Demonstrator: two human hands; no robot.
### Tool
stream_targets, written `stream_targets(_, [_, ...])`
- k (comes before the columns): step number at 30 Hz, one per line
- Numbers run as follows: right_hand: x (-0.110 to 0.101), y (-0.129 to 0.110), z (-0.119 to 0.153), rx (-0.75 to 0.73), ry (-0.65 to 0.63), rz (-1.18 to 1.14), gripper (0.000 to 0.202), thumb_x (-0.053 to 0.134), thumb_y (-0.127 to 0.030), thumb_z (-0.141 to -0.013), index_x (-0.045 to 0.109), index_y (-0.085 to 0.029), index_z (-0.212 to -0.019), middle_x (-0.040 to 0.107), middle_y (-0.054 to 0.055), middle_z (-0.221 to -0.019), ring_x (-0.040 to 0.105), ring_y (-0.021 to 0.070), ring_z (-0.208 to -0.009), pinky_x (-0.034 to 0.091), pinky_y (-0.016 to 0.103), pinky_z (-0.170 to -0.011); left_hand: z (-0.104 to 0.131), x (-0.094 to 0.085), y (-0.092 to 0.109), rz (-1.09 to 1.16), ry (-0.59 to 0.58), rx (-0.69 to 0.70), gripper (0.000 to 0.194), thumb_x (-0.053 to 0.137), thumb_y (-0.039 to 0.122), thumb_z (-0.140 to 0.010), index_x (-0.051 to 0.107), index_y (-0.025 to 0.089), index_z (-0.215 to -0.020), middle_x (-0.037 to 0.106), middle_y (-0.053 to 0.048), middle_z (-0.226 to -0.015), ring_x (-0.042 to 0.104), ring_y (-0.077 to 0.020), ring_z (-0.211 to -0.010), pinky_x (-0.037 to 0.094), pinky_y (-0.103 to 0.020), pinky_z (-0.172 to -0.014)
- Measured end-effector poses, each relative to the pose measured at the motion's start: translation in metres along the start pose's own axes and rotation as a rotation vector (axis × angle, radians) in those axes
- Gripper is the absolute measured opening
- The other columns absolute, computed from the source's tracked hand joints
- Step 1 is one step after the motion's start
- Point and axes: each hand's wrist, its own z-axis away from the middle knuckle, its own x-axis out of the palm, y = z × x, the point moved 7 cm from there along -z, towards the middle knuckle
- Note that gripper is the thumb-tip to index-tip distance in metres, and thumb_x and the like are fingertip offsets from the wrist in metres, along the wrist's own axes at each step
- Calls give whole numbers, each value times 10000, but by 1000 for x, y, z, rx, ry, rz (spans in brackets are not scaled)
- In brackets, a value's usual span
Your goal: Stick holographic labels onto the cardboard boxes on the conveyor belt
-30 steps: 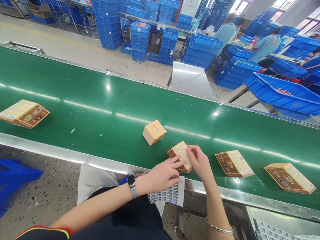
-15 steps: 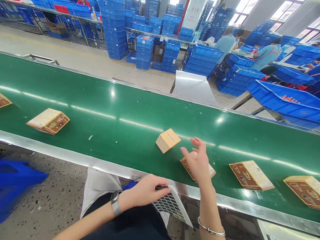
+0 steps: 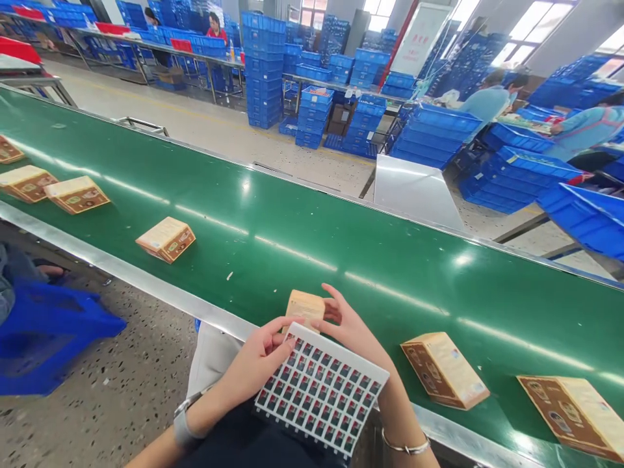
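Note:
My left hand (image 3: 260, 354) is closed on the upper left edge of a white grid tray (image 3: 336, 354), its thumb on the front. Small dark and red pieces sit in the tray's rows of cells, and the tray tilts toward me. Just behind its top edge is a small cream carton (image 3: 305, 305), low over the near side of the belt. My right hand (image 3: 344, 325) has its thumb and fingers on the carton's right side, with the index finger raised. The tray covers the carton's lower part and some of my fingertips.
A green conveyor belt (image 3: 292, 221) with a metal rim runs across. Brown-and-cream cartons lie on it at right, such as one carton (image 3: 443, 370), and several at left. A blue stool (image 3: 49, 338) stands lower left. Across the aisle are stacked blue crates (image 3: 264, 71) and seated people.
My right hand has gone from above a brown carton to the cream carton, which has come nearer to me. My left hand has raised and turned the tray face up. The view has swung left.

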Motion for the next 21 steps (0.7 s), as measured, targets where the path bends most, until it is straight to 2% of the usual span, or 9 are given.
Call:
stream_targets(2, [6,1,-7,1,16,-10,671,737,-476,-809,521,-213,-1387,721,123,-1213,719,262,-1067,581,450,-929,2,-3,3,22,32,-2,575,697,669,-765,686,154,-1021,631,8,-639,541,-136,-573,446,-238,-577])
stream_targets(5, [-9,-3,-7,-5,121,-20,528,662,-578,-875,619,-232,-1272,677,132,-1311,634,290,-1229,488,491,-1060,4,-12,4,38,114,-4,560,675,694,-773,689,155,-923,628,5,-638,562,-141,-568,464,-237,-559])
stream_targets(8, [-28,-15,13,-48,158,-87,571,457,-717,-938,660,-236,-1168,713,134,-1228,683,283,-1131,522,472,-1015,4,-30,0,21,229,-3,546,610,688,-825,666,161,-954,623,12,-626,577,-146,-541,475,-238,-532])
stream_targets(11, [-27,-29,39,-111,90,-168,540,724,-639,-825,634,-273,-1211,731,96,-1148,718,244,-991,593,388,-888,2,-47,-3,-43,302,10,532,554,651,-874,646,155,-1044,627,14,-599,587,-159,-499,475,-248,-492])
stream_targets(13, [-22,-32,51,-106,104,-178,526,854,-464,-771,628,-291,-1214,735,44,-1009,715,195,-892,604,310,-807,1,-55,0,-110,337,38,510,564,592,-891,618,157,-1152,721,-45,-745,678,-216,-617,529,-294,-541])
stream_targets(15, [-16,-31,59,-70,158,-187,455,837,-423,-800,635,-278,-1180,711,8,-862,705,165,-797,601,264,-739,2,-59,8,-185,400,99,505,628,482,-883,558,185,-1286,732,-134,-1165,711,-303,-1021,588,-395,-788])
stream_targets(18, [-4,-31,62,-22,196,-218,442,820,-452,-808,636,-246,-1152,721,14,-800,714,168,-747,600,251,-698,7,-43,38,-536,428,430,492,639,292,-903,512,219,-1373,481,-132,-1558,377,-324,-1480,348,-521,-1181])
stream_targets(19, [0,-32,62,-13,199,-226,439,823,-456,-804,640,-239,-1139,729,19,-790,718,171,-737,598,247,-685,10,-27,46,-693,361,570,451,621,255,-925,526,220,-1365,493,-127,-1552,356,-315,-1496,292,-540,-1214])
stream_targets(21, [4,-36,64,-8,205,-249,401,822,-464,-804,659,-231,-1087,733,19,-750,717,169,-704,589,236,-653,12,7,49,-909,142,729,372,619,240,-957,567,220,-1325,635,-119,-1412,519,-304,-1389,360,-543,-1181])
